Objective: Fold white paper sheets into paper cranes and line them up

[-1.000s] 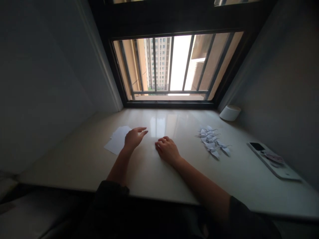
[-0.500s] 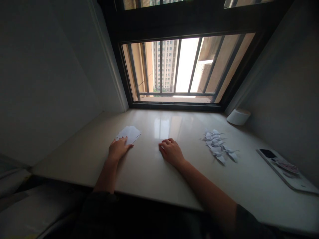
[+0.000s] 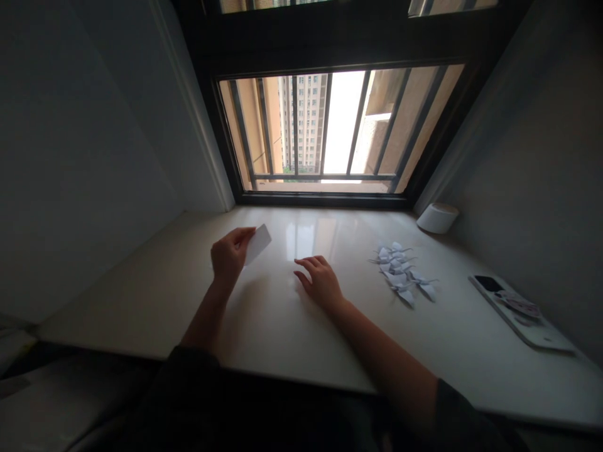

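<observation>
Raised over the left part of the white sill, my left hand pinches a sheet of white paper between thumb and fingers. The paper slants up to the right of the hand. Most of the paper pile beneath is hidden behind that hand. My right hand is just above the sill near the middle, thumb and fingers apart, holding nothing. To its right lies a cluster of several folded white paper cranes, with thin pointed ends sticking out.
A white cylindrical object stands by the window's right corner. Along the right wall lies a pale phone-shaped object with a dark patch and a picture on it. The sill's front edge runs close to my body. A barred window is behind.
My left hand has lifted from the paper pile with a sheet in its grip. My right hand's fingers have spread apart. The view has shifted slightly to the right.
</observation>
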Available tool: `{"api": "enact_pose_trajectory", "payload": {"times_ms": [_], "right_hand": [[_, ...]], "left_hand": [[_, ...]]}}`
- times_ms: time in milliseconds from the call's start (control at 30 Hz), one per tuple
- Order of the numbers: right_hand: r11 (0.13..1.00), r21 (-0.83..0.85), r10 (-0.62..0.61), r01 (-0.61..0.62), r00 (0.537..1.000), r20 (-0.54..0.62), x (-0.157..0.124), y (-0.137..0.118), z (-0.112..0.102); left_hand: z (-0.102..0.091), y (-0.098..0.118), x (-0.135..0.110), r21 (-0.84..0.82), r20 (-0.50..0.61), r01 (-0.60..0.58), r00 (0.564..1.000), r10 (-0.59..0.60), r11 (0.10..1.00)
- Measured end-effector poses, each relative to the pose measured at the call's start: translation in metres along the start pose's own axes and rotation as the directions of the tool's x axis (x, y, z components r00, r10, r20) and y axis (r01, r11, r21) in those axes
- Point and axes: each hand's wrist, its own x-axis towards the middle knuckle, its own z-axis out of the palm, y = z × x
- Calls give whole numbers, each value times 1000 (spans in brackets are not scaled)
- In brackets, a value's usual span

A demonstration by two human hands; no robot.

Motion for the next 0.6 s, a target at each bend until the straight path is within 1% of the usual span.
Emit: {"api": "enact_pose_trajectory", "payload": {"times_ms": [33,67,100,133,167,233,267,300,333,367,467,533,600], "right_hand": [[999,32,4,-3,999,-46,1,0,-3],[998,63,8,-2,996,-91,2,-1,-6],[996,86,10,0,992,-125,2,-1,-8],[995,98,5,10,989,-150,3,-2,-11],[995,100,-2,19,986,-167,3,-2,-13],[996,80,-16,30,984,-177,4,1,-14],[998,64,-17,29,985,-174,4,2,-14],[999,48,-14,22,986,-164,5,5,-14],[999,33,-10,15,988,-155,5,8,-14],[1000,21,-3,6,989,-147,6,11,-14],[999,30,31,-26,988,-152,8,20,-15],[994,98,56,-42,987,-149,10,24,-16],[976,207,90,-62,988,-128,11,27,-17]], "left_hand": [[13,7,2,-193,-16,37,999,-40,980],[27,13,4,-374,-10,94,994,-106,922],[42,17,5,-522,10,159,984,-181,838],[57,18,4,-633,36,226,964,-264,740],[72,18,3,-711,66,289,935,-349,640],[97,14,-2,-790,144,394,864,-483,470],[107,11,-5,-802,175,430,833,-524,415],[113,8,-8,-798,209,463,814,-542,386],[118,5,-11,-789,228,478,811,-538,385],[120,2,-13,-777,232,478,822,-520,409],[118,-2,-16,-737,228,419,893,-389,530],[115,-3,-16,-725,212,395,908,-362,564],[116,-4,-15,-718,208,399,905,-371,570]]}}
